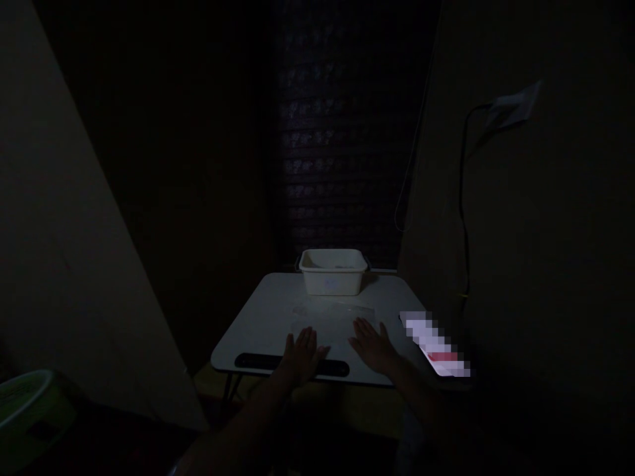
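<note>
Well, nearest on the white surface (258, 317), at the edge farthest from the tub (332, 284), runs a long dark slot (253, 361). The left hand (300, 350) reaches over it, nearer than the tub and slightly to its left, fingers slightly parted, thumb out. The right hand (371, 344), nearer than the tub and to its right, is spread, palm down; neither seems to grip anything (contact is hard to judge in this gloom). A lit screen (439, 350) sits farther right of the tub. Just in front of the tub lies the clear plastic (364, 311), sheet or bag, I cannot tell. Flat palms with light, even pressure would probably steady it best, without creasing. Behind the tub hangs a dark blind (305, 139).
</note>
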A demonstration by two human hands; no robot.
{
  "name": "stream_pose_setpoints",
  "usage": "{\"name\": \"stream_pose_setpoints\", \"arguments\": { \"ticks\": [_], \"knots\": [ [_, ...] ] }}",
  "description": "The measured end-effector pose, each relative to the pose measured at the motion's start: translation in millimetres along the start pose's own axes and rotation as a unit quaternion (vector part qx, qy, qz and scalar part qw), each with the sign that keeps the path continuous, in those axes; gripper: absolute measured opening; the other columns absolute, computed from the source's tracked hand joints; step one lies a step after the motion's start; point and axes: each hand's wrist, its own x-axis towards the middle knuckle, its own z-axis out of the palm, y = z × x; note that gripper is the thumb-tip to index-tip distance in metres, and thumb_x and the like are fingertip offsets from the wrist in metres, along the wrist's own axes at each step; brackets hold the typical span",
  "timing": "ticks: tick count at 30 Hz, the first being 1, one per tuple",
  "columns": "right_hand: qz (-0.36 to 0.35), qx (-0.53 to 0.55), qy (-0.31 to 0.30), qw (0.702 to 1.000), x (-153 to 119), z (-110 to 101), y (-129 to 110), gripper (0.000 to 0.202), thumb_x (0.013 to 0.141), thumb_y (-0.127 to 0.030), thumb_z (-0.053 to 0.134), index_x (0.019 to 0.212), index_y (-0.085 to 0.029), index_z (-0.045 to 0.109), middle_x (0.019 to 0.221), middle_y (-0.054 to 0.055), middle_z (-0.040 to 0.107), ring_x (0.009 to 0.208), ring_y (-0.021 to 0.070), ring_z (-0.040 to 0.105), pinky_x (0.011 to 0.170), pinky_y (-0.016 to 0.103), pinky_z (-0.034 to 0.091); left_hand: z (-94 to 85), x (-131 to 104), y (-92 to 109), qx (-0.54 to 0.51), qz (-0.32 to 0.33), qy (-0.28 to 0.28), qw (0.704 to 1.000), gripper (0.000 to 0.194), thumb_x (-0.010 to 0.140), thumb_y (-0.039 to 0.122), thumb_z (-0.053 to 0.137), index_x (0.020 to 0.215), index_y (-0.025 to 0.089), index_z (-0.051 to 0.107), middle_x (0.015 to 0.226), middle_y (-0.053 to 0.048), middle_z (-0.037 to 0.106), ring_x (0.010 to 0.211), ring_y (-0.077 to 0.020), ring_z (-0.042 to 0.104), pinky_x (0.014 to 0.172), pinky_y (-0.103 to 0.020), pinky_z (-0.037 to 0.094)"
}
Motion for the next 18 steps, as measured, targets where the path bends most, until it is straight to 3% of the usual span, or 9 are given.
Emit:
{"name": "stream_pose_setpoints", "arguments": {
  "ticks": [7, 11, 13, 18],
  "knots": [
    [0.021, -0.029, 0.013, 0.999, -4, 5, 25, 0.055, 0.074, -0.045, 0.006, 0.116, -0.014, 0.02, 0.123, 0.008, 0.018, 0.111, 0.018, 0.008, 0.085, 0.047, 0.001, 11.9, -3, -13, 0.005, -0.086, -0.001, 0.996, 0.044, 0.076, 0.035, 0.009, 0.115, 0.02, 0.022, 0.122, -0.008, 0.02, 0.111, -0.0247, 0.008, 0.081, -0.051, 0.013],
    [0.034, -0.035, 0.031, 0.998, -5, 1, 26, 0.054, 0.074, -0.044, 0.007, 0.116, -0.013, 0.023, 0.122, 0.01, 0.02, 0.111, 0.0186, 0.009, 0.084, 0.047, 0.0, 5.3, -4, -18, 0.009, -0.132, -0.014, 0.991, 0.049, 0.075, 0.037, 0.007, 0.115, 0.013, 0.022, 0.122, -0.013, 0.019, 0.11, -0.0271, 0.009, 0.08, -0.053, 0.012],
    [0.039, -0.031, 0.038, 0.998, -4, -2, 22, 0.055, 0.074, -0.045, 0.007, 0.116, -0.012, 0.022, 0.122, 0.01, 0.02, 0.111, 0.0184, 0.008, 0.085, 0.047, 0.0, -3.1, -4, -20, 0.005, -0.141, -0.033, 0.989, 0.048, 0.076, 0.036, 0.006, 0.116, 0.013, 0.021, 0.122, -0.013, 0.017, 0.11, -0.0271, 0.009, 0.079, -0.054, 0.013],
    [0.003, -0.002, 0.024, 1.0, 2, -8, -4, 0.055, 0.074, -0.045, 0.005, 0.117, -0.013, 0.019, 0.123, 0.007, 0.018, 0.111, 0.0167, 0.008, 0.086, 0.044, 0.001, -18.7, 0, -13, -0.011, -0.085, -0.05, 0.995, 0.043, 0.077, 0.031, 0.006, 0.115, 0.02, 0.023, 0.123, -0.008, 0.017, 0.11, -0.0254, 0.009, 0.079, -0.052, 0.015]
  ]
}}
